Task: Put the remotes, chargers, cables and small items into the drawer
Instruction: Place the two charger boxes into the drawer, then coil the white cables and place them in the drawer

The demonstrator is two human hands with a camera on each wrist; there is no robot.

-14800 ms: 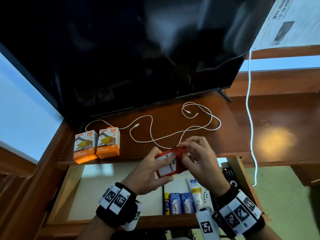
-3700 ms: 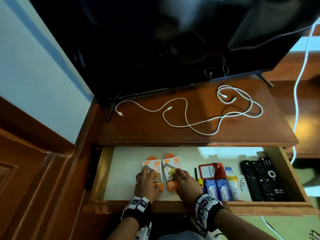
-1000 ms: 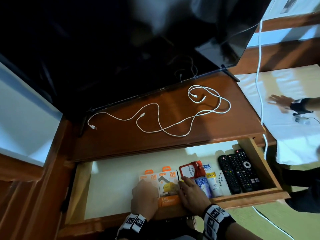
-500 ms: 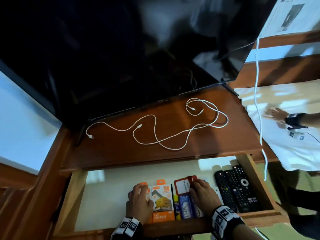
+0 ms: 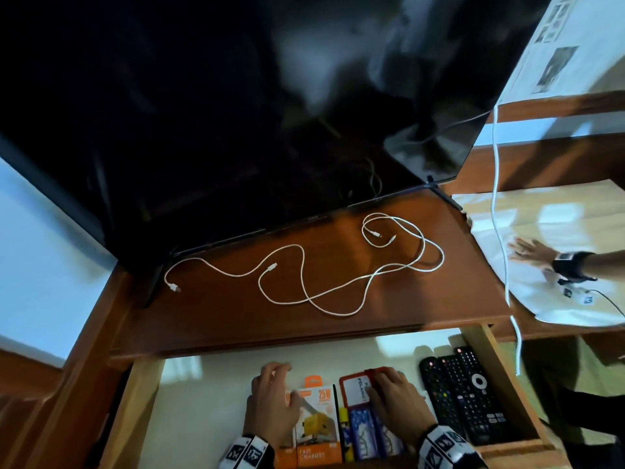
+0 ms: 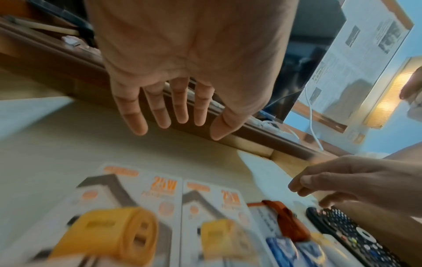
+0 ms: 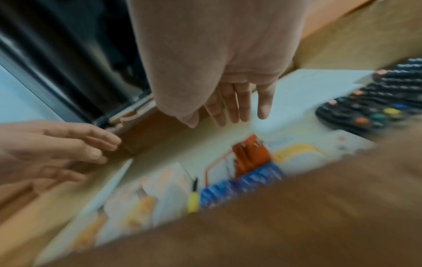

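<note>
The open drawer (image 5: 203,407) holds two orange-and-white charger boxes (image 5: 316,424), a red card holder (image 5: 355,389), blue packets (image 5: 363,434) and black remotes (image 5: 468,397). My left hand (image 5: 270,380) hovers over the left charger box (image 6: 128,202) with straight, spread fingers (image 6: 180,108) and holds nothing. My right hand (image 5: 389,384) is over the card holder (image 7: 248,155), fingers (image 7: 242,106) loosely straight and empty. Two white cables (image 5: 338,279) lie tangled on the wooden top above the drawer.
A large black TV (image 5: 236,113) stands at the back of the wooden top (image 5: 220,316). A white cord (image 5: 500,231) hangs down at the right. Another person's hand (image 5: 531,253) rests on a white cloth (image 5: 558,299) on the side surface.
Both hands have lifted off the charger boxes and card holder, and their fingers have spread. The wrist views are blurred by motion.
</note>
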